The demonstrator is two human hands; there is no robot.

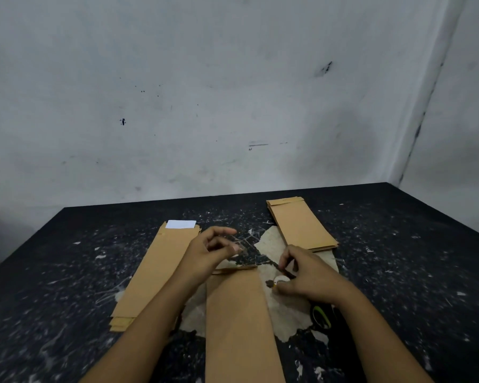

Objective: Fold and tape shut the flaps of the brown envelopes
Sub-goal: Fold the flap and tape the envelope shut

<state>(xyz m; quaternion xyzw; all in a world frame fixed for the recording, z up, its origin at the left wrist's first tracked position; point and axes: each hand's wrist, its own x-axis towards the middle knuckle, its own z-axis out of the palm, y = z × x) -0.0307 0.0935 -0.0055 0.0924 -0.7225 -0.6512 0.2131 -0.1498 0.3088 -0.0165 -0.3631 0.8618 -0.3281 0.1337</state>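
Grey scuffed wall [233,92] filling everything above, corner seam at 2 o'clock. Black speckled table [67,272] below, worn through to a pale torn patch [271,244] at centre. Stack of brown envelopes [152,275] at 9 o'clock, white slip [181,224] showing at its far end, seemingly the pile waiting its turn. Second stack [299,225] at 1 o'clock, flaps apparently folded down, likely the finished pile kept well apart. Working envelope [238,322] lengthwise at 6 o'clock, flap [234,269] folded back at its far end, within reach of both hands. Left hand [208,252] lifted above the flap, fingers curled, thumb and fingertip pinching a clear strip of tape [239,248], presumably stretched for laying across the fold. Right hand [307,275] at 3 o'clock of the flap, fingers closed around a small white tape roll [281,280], anchoring the other end. Green-and-black object [322,316] under the right wrist, unidentifiable. Tape not yet on the flap.
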